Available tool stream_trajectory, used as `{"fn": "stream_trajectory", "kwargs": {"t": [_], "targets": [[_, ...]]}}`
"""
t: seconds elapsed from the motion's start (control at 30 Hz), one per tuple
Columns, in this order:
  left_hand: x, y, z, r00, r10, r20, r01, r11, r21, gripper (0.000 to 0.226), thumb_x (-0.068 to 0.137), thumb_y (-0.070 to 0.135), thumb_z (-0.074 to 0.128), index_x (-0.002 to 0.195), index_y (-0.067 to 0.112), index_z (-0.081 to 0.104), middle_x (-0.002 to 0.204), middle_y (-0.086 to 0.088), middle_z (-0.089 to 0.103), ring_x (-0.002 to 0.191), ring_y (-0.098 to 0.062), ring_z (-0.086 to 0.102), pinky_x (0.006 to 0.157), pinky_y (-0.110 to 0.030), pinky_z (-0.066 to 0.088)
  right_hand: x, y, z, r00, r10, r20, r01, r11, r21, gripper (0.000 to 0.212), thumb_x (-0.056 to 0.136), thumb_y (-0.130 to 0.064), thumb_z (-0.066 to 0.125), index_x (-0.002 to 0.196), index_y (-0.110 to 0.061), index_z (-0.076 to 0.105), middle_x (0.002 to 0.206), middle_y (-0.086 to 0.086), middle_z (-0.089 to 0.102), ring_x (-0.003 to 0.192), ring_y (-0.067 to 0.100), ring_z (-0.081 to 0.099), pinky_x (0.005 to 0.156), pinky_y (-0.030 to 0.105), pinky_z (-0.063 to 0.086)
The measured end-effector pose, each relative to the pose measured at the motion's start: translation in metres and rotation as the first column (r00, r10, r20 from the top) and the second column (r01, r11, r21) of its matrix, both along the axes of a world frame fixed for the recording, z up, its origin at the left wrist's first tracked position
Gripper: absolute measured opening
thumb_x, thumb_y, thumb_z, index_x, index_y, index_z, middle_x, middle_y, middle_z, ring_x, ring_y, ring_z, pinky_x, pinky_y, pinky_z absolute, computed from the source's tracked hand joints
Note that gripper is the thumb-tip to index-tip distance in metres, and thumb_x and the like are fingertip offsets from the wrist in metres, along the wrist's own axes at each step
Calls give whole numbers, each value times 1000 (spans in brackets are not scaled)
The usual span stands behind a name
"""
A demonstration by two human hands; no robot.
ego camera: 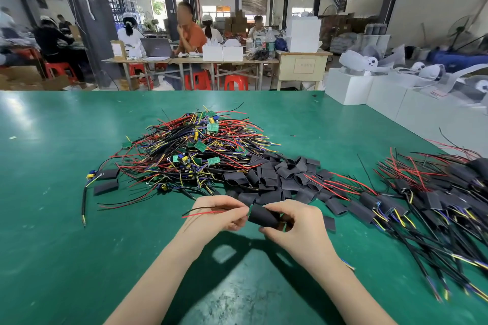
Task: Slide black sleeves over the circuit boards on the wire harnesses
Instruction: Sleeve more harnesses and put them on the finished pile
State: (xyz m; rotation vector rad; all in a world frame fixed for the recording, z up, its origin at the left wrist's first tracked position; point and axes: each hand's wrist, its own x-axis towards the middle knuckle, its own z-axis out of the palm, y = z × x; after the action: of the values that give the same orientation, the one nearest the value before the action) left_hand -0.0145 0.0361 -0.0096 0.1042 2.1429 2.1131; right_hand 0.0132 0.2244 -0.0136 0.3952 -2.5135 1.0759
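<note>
Head view, looking forward and down over a green table (66, 192). At near centre, left hand (220, 212) pinching red and black wires (203, 211) of one harness between thumb and fingertips, leads trailing off to the left. Just to the right, right hand (295, 224) curled round a black sleeve (264, 216), holding it at its right end. A sliver of green circuit board (284, 227) showing at the sleeve's right mouth, another green edge at its left mouth, so the board apparently lying mostly inside already. Step in hand, as a judgement: the sleeving of this one harness, near its finish. Next move likely calling for a steady pull on the wires against a firm hold on the sleeve, keeping the board flat and in line so no corner catches in the tube, then centring the sleeve so neither green edge shows. Farther off, centre: a tangled heap of unsleeved harnesses (195, 148), red, black, yellow and blue wires with small green boards among them. Just right of that heap and beyond the hands: a loose pile of empty sleeves (274, 179), flattened black tubes. Far right: a spread of finished harnesses (422, 200), sleeves on, wires fanning toward the near right edge. To the left, two stray sleeves (107, 181) beside a lone harness. Beyond the table, seated workers, red stools and white boxes, apart from the job.
</note>
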Motion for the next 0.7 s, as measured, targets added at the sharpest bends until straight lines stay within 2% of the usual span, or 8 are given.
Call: {"fn": "stream_trajectory", "kwargs": {"t": [0.13,0.23,0.3,0.4,0.5,0.6,0.7], "targets": [[-1,4,2,998,39,40,-40,998,39,12,82,-12,66,75,-3,71,58,-15,66,48,-17,61,49,-20,49,1,1,1,998,29,-49,-28,999,36,35,62,-17,82,95,-26,73,82,-13,68,73,1,55,68,12,41],[-3,3,1,995,60,82,-66,995,73,17,80,-15,67,71,0,71,57,-18,66,46,-17,61,47,-21,49,3,1,0,994,61,-90,-54,995,78,33,66,-15,79,97,-23,72,82,-9,65,71,3,51,67,19,44],[-2,1,-1,999,31,8,-32,999,41,20,80,-14,67,71,2,72,59,-16,67,49,-17,62,49,-21,50,3,1,1,995,58,-84,-50,995,89,33,66,-18,79,97,-24,72,80,-7,64,70,6,52,67,23,46],[1,-1,-5,981,-26,-192,5,994,-108,19,79,-11,69,71,6,73,63,-11,70,57,-14,64,58,-21,52,4,1,2,997,63,-47,-59,995,85,30,64,-21,79,93,-26,74,75,-6,66,69,9,55,66,30,47],[2,-1,-5,937,-82,-339,6,976,-220,14,79,-6,72,75,7,75,71,-6,72,63,-10,63,63,-20,49,4,3,2,998,67,11,-67,998,14,31,63,-23,81,92,-32,75,70,-7,67,66,7,55,64,25,45],[2,0,-5,921,-97,-378,16,977,-213,14,79,-5,73,76,8,76,74,-5,73,65,-9,63,63,-19,47,2,5,0,991,111,76,-109,993,-36,25,66,-24,80,89,-34,75,60,-9,60,55,3,44,55,19,37],[3,1,-7,951,-101,-293,52,984,-169,14,80,-3,72,80,10,78,71,-6,73,64,-9,63,63,-18,48,1,6,-2,989,131,69,-130,991,-17,20,68,-30,79,87,-34,74,58,-5,56,52,3,36,51,19,32]]}}
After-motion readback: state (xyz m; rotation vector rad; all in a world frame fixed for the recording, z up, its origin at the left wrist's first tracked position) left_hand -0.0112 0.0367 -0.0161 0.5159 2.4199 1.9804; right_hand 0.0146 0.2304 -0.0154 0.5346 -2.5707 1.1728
